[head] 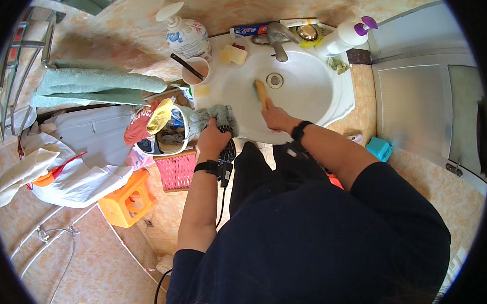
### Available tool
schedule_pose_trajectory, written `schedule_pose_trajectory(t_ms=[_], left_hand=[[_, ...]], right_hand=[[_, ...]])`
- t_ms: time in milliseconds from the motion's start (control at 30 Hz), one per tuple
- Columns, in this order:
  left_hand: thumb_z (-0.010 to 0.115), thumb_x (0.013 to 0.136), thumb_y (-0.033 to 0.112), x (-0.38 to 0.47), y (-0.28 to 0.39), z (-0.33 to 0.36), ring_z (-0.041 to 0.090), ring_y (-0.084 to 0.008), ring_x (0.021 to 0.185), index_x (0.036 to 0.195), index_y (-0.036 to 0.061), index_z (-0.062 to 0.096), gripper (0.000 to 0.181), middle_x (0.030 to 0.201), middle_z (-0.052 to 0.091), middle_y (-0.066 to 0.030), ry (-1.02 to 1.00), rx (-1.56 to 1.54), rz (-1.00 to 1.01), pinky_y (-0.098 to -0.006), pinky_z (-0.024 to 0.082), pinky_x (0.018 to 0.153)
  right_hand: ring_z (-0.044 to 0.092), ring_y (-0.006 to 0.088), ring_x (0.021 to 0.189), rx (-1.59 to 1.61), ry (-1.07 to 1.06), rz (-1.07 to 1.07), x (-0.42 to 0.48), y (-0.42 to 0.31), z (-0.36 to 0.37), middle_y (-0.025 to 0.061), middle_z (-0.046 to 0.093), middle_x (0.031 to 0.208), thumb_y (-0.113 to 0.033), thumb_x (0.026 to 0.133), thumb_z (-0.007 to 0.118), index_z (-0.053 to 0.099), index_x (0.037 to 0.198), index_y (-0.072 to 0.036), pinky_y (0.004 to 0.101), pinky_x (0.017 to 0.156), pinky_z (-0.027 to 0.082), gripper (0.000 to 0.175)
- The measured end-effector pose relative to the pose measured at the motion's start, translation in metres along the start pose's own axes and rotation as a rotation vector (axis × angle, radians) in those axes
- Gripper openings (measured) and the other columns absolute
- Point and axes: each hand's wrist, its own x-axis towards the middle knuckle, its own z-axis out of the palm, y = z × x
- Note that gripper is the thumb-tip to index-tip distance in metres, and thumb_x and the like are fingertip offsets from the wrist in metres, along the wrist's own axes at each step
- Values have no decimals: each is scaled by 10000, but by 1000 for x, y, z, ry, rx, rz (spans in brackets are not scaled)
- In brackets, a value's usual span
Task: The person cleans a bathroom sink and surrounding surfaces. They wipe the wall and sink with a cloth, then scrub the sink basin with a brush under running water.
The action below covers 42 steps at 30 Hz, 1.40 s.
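Observation:
My right hand [280, 117] grips a small brush [261, 92] with a yellowish handle and greenish bristles, held over the left part of the white washbasin [306, 96], near the drain. At the basin's front left edge, my left hand [213, 141] rests on a bunched grey cloth [219, 113] and a black-and-white striped item beneath it, its fingers closed on the cloth. Both wrists wear black bands with small devices. A metal faucet [278, 42] stands at the back of the basin. Soap pieces [235, 54] lie on a dish at the back left.
A pump bottle [187, 36] and a cup [196, 70] stand left of the faucet, a purple-topped bottle [342, 37] right. A filled white bucket [183, 130], a pink woven stool [177, 171] and an orange stool [127, 200] are at left. Green towels [98, 85] hang above.

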Motion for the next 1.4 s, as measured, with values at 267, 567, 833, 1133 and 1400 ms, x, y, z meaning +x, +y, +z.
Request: schedule_pose_trajectory(t_ms=[267, 567, 833, 1133, 1400], left_hand=[[677, 726, 354, 4, -3, 3, 657, -422, 959, 1251, 60, 476, 634, 995, 689, -243, -4, 23, -8, -500, 530, 829], [685, 728, 356, 6, -2, 3, 661, -419, 952, 1243, 62, 489, 625, 996, 692, -239, -10, 35, -12, -497, 533, 827], [680, 724, 347, 5, 1, 2, 660, -421, 952, 1229, 55, 502, 611, 984, 691, -245, -2, 50, -19, -499, 531, 833], [683, 734, 365, 7, 2, 1, 659, -426, 958, 1234, 52, 497, 619, 993, 689, -246, -19, 54, -26, -498, 530, 834], [687, 737, 375, 7, 4, 1, 661, -423, 958, 1238, 54, 492, 626, 996, 688, -250, -3, 75, -32, -493, 536, 817]], right_hand=[[460, 199, 379, 397, -333, 108, -53, -35, 27, 76, 466, 581, -311, 995, 404, 290, 1319, -129, 332, 368, 412, 389], [520, 219, 457, 575, -173, 222, -41, -79, 43, 123, 500, 782, -363, 998, 389, 309, 1265, -140, 304, 355, 414, 357], [544, 206, 456, 975, -245, 193, 23, -95, 25, 81, 524, 716, -430, 1007, 366, 360, 1110, -152, 302, 339, 376, 296], [533, 214, 449, 825, -212, 132, -14, -75, 61, 91, 509, 706, -401, 1003, 362, 342, 1115, -135, 294, 339, 334, 289], [605, 249, 518, 936, -62, 291, 31, -90, 42, 116, 548, 752, -416, 1010, 348, 304, 1146, -167, 292, 345, 310, 287]])
